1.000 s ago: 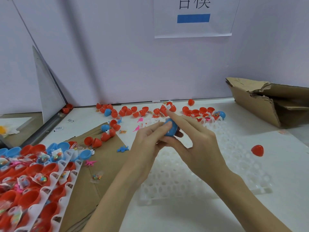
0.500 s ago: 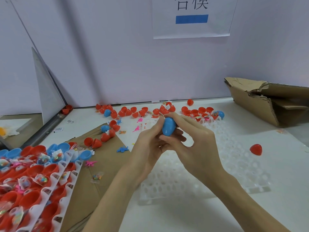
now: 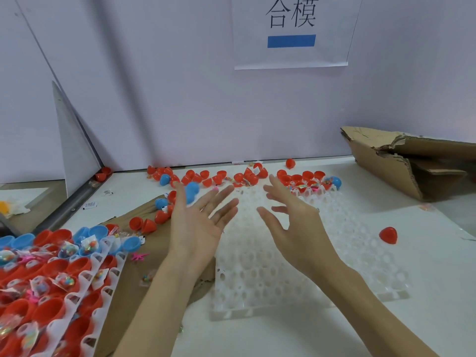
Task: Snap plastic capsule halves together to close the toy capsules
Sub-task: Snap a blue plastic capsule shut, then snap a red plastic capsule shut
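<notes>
Blue capsule (image 3: 192, 192) blurred beyond two spread, empty hands; one white tray (image 3: 257, 279).

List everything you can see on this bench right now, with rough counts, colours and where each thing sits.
blue capsule: one, blurred, just beyond the left fingertips, apparently in the air
loose red halves: many, along the back wall
lone red half: one, right of the white tray
white tray: one, translucent, centre, under the hands
filled trays: several, white, with red and blue halves and bagged toys, lower left
brown cardboard sheet: one, left of the white tray
torn cardboard box: one, brown, far right
paper sign: one, white with a blue bar, on the wall
left hand: open, holding nothing
right hand: open, holding nothing
</notes>
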Motion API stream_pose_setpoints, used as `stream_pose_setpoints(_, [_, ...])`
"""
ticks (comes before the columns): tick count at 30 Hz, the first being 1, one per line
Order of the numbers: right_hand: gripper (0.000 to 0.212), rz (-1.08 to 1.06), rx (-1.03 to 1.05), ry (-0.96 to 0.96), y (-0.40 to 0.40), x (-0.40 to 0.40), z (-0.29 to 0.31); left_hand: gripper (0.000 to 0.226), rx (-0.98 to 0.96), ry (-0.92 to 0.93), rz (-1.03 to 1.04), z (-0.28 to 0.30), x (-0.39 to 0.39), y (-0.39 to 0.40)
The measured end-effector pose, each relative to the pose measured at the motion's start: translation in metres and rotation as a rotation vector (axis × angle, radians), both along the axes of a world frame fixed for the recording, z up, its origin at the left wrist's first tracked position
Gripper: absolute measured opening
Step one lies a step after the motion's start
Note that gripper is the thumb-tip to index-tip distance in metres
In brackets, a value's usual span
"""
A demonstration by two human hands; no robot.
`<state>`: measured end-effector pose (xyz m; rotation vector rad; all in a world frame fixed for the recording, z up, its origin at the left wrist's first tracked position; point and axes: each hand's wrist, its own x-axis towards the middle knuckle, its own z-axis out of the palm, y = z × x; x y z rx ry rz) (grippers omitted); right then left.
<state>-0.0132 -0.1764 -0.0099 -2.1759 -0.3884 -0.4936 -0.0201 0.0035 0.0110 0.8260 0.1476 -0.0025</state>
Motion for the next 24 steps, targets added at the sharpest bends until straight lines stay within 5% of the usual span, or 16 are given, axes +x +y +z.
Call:
stream_pose_setpoints(2, [0.057,-0.024,0.025,0.004,-0.001,0.0,0.001,0.082,0.079,0.025,-0.013,0.001,0.0,0.004])
stream_pose_setpoints(6, [0.032,-0.091,0.047,-0.016,-0.007,0.002,0.002,0.054,0.383,-0.018,0.096,-0.003,0.003,-0.01])
stream_pose_setpoints(11, [0.025,-0.211,-0.021,-0.003,-0.02,0.011,0.0,0.042,0.715,-0.11,0.114,-0.011,0.004,-0.019])
stream_pose_setpoints(24, [0.033,-0.317,-0.353,0.186,-0.034,0.074,0.008,0.041,0.795,-0.155,0.069,-0.011,0.001,-0.023])
